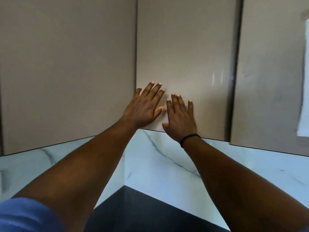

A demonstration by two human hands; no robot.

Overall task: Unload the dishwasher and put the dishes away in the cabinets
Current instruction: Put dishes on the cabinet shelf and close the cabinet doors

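Head camera looks up at a row of plain grey-brown cabinet doors that fill the upper half of the frame. The middle cabinet door [185, 56] is tall and narrow, its long side running up and down, and its flat face turned toward the person; its lower edge crosses the middle of the frame, and it looks closed, level with the door to its left [66, 64]. On the right a third door [267, 72] is separated from it by a dark gap and sits a little lower in the picture. Below the doors, a white wall with grey marble veins [158, 161] meets in a corner, and at the bottom centre a dark counter top [142, 213] is seen. Two bare arms reach up from the lower corners, crossing in front of the wall; a blue sleeve [25, 215] shows at lower left. The left hand [143, 108] lies flat on the lower part of the middle door, fingers straight and spread, holding nothing. The right hand [180, 119] is just beside it, also flat against the same door near its bottom edge, fingers straight and a little apart, empty too. A thin black band [189, 138] is around the right wrist. A bright patch [305, 81] at the far right edge is too blurred to tell.
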